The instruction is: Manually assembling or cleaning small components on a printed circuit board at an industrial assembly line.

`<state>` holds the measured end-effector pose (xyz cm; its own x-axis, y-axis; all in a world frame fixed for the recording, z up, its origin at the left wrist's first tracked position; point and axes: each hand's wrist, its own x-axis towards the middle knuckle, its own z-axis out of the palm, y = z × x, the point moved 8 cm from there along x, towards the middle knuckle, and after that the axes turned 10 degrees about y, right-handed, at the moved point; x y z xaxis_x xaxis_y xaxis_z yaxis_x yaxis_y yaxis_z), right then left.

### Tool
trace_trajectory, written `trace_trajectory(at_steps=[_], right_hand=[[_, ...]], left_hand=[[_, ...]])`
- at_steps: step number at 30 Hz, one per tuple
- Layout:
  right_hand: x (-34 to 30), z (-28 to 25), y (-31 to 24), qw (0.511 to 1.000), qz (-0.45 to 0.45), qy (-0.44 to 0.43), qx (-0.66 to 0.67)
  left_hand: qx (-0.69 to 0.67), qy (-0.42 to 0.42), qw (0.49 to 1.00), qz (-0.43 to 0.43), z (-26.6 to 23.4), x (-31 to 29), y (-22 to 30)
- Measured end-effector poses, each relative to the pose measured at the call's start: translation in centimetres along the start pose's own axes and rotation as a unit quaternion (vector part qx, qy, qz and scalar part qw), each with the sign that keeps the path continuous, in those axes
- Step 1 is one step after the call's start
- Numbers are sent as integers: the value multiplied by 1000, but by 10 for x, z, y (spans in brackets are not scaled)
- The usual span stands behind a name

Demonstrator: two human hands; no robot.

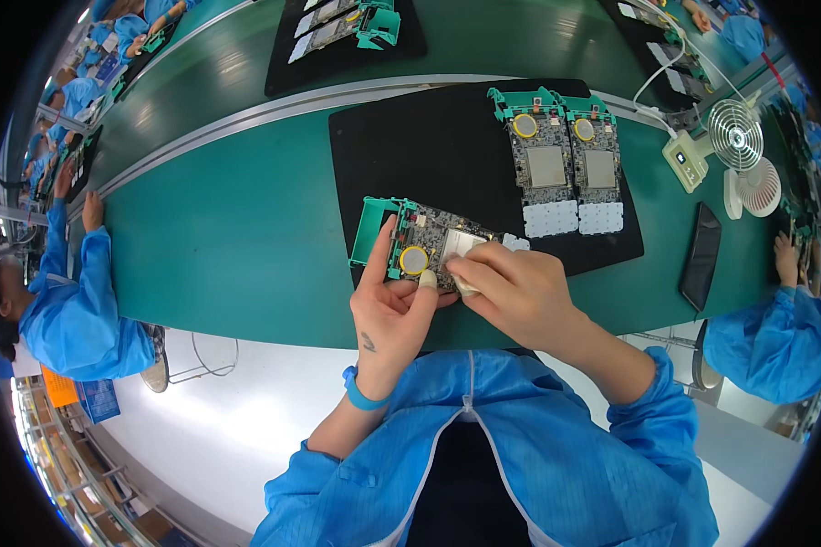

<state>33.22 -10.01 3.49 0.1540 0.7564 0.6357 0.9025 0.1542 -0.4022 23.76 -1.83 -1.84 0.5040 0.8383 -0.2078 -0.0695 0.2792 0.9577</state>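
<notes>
Hands (531, 290) with circuit board (435, 234) between

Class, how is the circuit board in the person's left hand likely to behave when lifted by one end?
The circuit board is probably stiff, since it looks flat in the left hand. It may be fragile, as its small components sit exposed. The bulky green frame on one end could make it unbalanced.

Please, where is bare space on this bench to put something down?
The widest free patch is the green benchtop between the co-worker at left and the black mat. The mat's upper-left part is also bare, bordered by the held board and the two laid boards. The right end is crowded: fans, phone.
</notes>
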Motion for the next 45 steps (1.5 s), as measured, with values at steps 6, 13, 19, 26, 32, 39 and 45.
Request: trace_trajectory(at_steps=[6, 13, 19, 26, 32, 39, 45], right_hand=[[9, -1, 2, 999, 5, 24, 47], [3, 1, 2, 998, -12, -11, 58], [5, 1, -1, 999, -24, -14, 29], [-1, 0, -11, 997, -67, -31, -28], [-3, 1, -3, 1000, -13, -20, -15], [-6, 0, 0, 1000, 0, 0, -23], [-3, -1, -2, 995, 85, 22, 47]], left_hand=[[11, -16, 1000, 17, -2, 2, -1], [-3, -23, 1000, 8, -1, 2, 2], [-9, -11, 1000, 15, -1, 1, 1], [1, -5, 1000, 5, -2, 1, -2], [-11, -1, 1000, -5, 0, 3, -3], [-12, -5, 1000, 3, 1, 3, -2], [-3, -3, 1000, -1, 0, 3, -3]])
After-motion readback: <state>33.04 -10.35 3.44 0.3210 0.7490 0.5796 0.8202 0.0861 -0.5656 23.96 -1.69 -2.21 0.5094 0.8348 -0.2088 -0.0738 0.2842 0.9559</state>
